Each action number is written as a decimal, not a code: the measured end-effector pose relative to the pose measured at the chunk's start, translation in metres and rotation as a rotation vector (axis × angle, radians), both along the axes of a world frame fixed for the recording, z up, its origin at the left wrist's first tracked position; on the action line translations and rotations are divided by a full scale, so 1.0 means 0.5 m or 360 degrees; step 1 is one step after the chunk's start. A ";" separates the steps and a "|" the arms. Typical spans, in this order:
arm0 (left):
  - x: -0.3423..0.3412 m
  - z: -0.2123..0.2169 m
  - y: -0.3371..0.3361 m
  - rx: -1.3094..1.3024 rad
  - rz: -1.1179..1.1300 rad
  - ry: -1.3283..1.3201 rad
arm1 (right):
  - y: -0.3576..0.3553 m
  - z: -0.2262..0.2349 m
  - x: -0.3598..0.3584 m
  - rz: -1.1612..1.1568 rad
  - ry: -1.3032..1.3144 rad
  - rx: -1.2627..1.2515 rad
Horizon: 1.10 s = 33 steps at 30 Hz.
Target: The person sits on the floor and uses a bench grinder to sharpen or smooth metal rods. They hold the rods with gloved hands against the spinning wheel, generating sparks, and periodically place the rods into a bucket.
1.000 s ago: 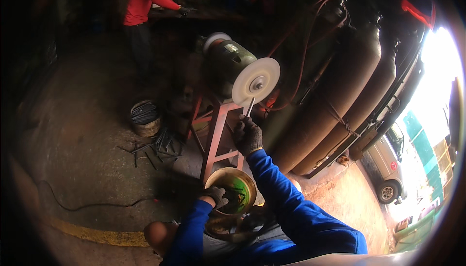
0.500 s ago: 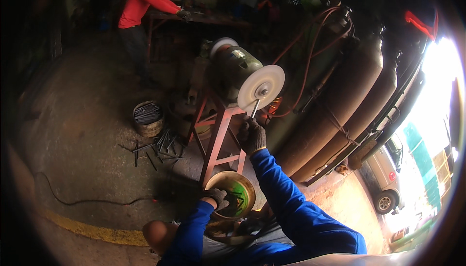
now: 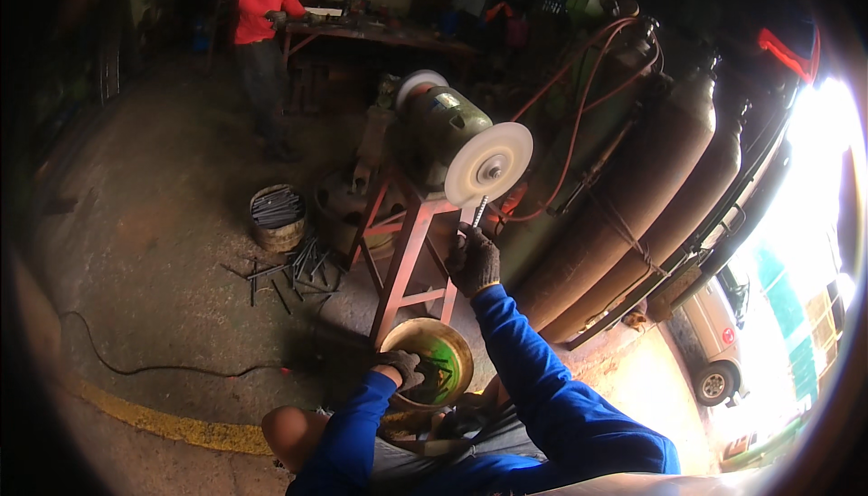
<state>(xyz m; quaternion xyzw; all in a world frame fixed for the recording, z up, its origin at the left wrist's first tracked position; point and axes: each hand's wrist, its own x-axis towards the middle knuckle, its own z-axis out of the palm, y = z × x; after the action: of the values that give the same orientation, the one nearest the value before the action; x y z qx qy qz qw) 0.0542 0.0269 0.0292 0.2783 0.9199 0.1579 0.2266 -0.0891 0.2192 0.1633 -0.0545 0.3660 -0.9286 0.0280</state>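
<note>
In my gloved right hand (image 3: 474, 261) is a short, ridged metal rod (image 3: 480, 212), held between closed fingers and tilted upward. Its tip is at the lower edge of the pale round wheel (image 3: 511, 157) on a green bench grinder (image 3: 445, 118); whether they touch, I cannot tell. The grinder is mounted on a red metal stand (image 3: 409, 261). My left hand (image 3: 409, 368), also gloved, reaches over the near left side of a round bucket (image 3: 463, 342), its fingers curled. What they hold, if anything, is hidden. Short dark pieces (image 3: 443, 373) lie inside the bucket, by a bright green patch.
Left of the stand, a tub (image 3: 278, 237) is full of dark rods, with several loose rods (image 3: 312, 265) on the floor beside it. Tall gas cylinders (image 3: 633, 198) with red hoses (image 3: 579, 139) lean at the right. A cable (image 3: 172, 372) crosses the floor. A person in red (image 3: 264, 3) stands by a table (image 3: 389, 35).
My right hand has drawn the rod slightly down and right, away from the wheel's face. My left hand stays at the bucket. The person in red has straightened up and pulled their arms in.
</note>
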 end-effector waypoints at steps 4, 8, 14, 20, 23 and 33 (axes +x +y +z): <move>0.007 -0.009 -0.011 0.0011 0.0009 -0.0010 | -0.052 0.045 0.052 -0.0084 0.0184 0.0515; 0.012 0.034 -0.009 -0.0009 0.0018 -0.0057 | -0.075 0.062 0.062 -0.0167 0.0117 0.0551; 0.009 0.028 -0.002 -0.0020 0.0009 0.0012 | -0.053 0.033 0.031 0.0152 -0.0123 -0.0092; 0.016 0.027 -0.004 0.0001 -0.0013 0.0059 | -0.045 0.020 0.033 -0.0222 0.0210 0.0715; 0.020 0.028 -0.013 -0.0015 -0.0023 0.0028 | -0.072 0.041 0.060 -0.1168 0.1045 0.2497; 0.014 0.040 0.004 -0.0053 -0.0035 0.0004 | 0.014 -0.057 -0.053 -0.0660 0.0518 0.1360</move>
<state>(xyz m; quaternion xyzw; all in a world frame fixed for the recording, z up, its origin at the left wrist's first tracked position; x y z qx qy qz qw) 0.0613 0.0290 0.0494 0.2850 0.9196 0.1397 0.2317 -0.1157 0.2264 0.1347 -0.1085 0.7165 -0.6611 -0.1947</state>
